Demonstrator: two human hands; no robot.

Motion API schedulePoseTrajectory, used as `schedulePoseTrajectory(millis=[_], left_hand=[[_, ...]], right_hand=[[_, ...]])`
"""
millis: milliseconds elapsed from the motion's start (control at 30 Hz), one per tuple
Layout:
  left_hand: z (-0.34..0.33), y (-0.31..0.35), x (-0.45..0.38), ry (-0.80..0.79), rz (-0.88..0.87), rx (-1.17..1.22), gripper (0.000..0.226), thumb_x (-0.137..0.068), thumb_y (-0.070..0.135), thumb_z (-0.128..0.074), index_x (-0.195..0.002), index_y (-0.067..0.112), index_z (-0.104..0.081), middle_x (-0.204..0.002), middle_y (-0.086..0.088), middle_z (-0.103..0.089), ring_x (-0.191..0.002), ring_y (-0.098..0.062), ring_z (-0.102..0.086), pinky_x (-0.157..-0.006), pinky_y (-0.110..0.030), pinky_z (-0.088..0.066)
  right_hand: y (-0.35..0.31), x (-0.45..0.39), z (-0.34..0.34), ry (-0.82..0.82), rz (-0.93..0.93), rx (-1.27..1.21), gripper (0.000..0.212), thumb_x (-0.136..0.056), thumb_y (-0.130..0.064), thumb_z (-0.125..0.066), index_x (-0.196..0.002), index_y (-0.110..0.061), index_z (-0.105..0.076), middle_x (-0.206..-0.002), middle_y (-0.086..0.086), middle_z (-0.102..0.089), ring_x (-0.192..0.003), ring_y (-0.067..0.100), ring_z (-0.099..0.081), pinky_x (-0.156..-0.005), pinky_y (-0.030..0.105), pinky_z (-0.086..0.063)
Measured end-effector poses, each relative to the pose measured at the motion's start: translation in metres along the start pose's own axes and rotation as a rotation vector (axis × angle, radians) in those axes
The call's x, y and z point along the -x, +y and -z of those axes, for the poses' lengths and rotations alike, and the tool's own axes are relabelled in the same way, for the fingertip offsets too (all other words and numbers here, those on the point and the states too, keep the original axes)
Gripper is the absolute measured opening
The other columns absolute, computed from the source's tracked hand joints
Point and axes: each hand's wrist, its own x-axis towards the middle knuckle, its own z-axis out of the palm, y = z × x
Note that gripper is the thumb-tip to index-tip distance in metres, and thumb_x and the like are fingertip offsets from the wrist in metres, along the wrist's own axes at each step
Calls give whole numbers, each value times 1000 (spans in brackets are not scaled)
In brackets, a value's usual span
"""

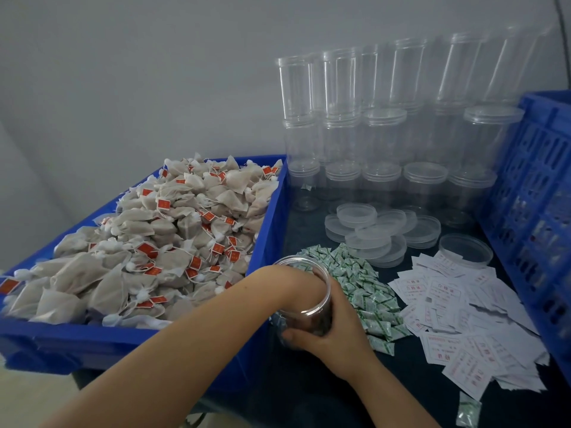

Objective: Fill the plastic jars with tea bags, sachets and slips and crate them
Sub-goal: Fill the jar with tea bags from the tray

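Tea bag bin: big blue tub just left of the fingers, heaped with tea bags in pale mesh with red tags; its right wall stands beside the held jar
Crate: blue slatted crate well to the right of the fingers, at the table's right edge; something shows dimly through its slats, too unclear to name
Empty jars: clear plastic jars stacked in rows against the wall, far beyond the fingers
Slips: white printed papers strewn to the right of the fingers, past the sachets
Sachets: green-and-white packets in a heap just right of the fingers; some lie touching the right hand's side
Lids: clear round lids piled beyond the sachets, between the fingers and the stacked jars
Held jar: clear jar, mouth open and tilted toward the bin; dark contents show inside, too blurred to name
Right hand: wraps the jar from the right; thumb pressed across its near wall, fingers curled round the far side
Left hand: reaches into the jar's mouth; its fingers are hidden inside, so whether they hold anything cannot be told
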Motion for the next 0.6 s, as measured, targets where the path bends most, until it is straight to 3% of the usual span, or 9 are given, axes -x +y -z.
schedulePoseTrajectory(millis=[100, 200, 267, 333, 400, 500, 600], left_hand=[[6, 1, 6, -108, -108, -28, 44, -83, 4, -62, -126, -2, -53, -126, -17, -54, -115, -32, -51, -97, -35, -38], [21, -2, 14, -193, -230, -57, 33, -90, 10, -58, -123, 8, -58, -106, -3, -53, -91, -17, -49, -76, -24, -36], [31, -7, 20, -176, -261, -65, 30, -92, 12, -55, -122, 14, -59, -101, 3, -53, -87, -12, -48, -69, -20, -36], [41, -15, 29, -119, -274, 30, 30, -92, 10, -55, -120, 18, -59, -105, 6, -57, -92, -10, -52, -78, -24, -44], [52, -31, 43, -62, -280, 238, 31, -91, 10, -57, -119, 22, -61, -108, 9, -64, -93, -6, -60, -82, -18, -50], [61, -65, 62, 142, -233, 618, 18, -92, 10, -58, -102, 24, -64, -98, 8, -70, -86, -3, -67, -74, -14, -53], [52, -103, 59, 561, -100, 769, 15, -92, 14, -58, -91, 28, -65, -88, 11, -69, -78, -1, -67, -68, -16, -52]], right_hand=[[0, -1, -1, 6, 19, 5, 100, -48, -52, -89, -124, -79, -31, -127, -39, -52, -120, -11, -53, -86, 5, -45], [1, -1, -1, 10, 29, 25, 100, -47, -54, -88, -126, -77, -31, -128, -39, -52, -119, -11, -54, -85, 5, -46], [0, 0, -1, 11, 34, 14, 96, -48, -52, -88, -124, -76, -35, -126, -37, -54, -116, -10, -56, -84, 6, -47], [0, -1, -1, 4, 51, -14, 91, -51, -44, -90, -122, -73, -42, -124, -33, -58, -115, -7, -59, -83, 7, -48], [-1, 0, -1, -9, 61, -30, 88, -54, -39, -91, -122, -70, -45, -124, -30, -59, -115, -5, -60, -83, 9, -50], [-2, 1, -1, 0, 46, -29, 89, -53, -46, -90, -120, -76, -40, -122, -36, -54, -118, -11, -54, -84, 6, -48], [-2, 2, -1, 20, 35, 7, 90, -51, -54, -88, -119, -79, -35, -124, -40, -51, -120, -15, -49, -86, 2, -44]])
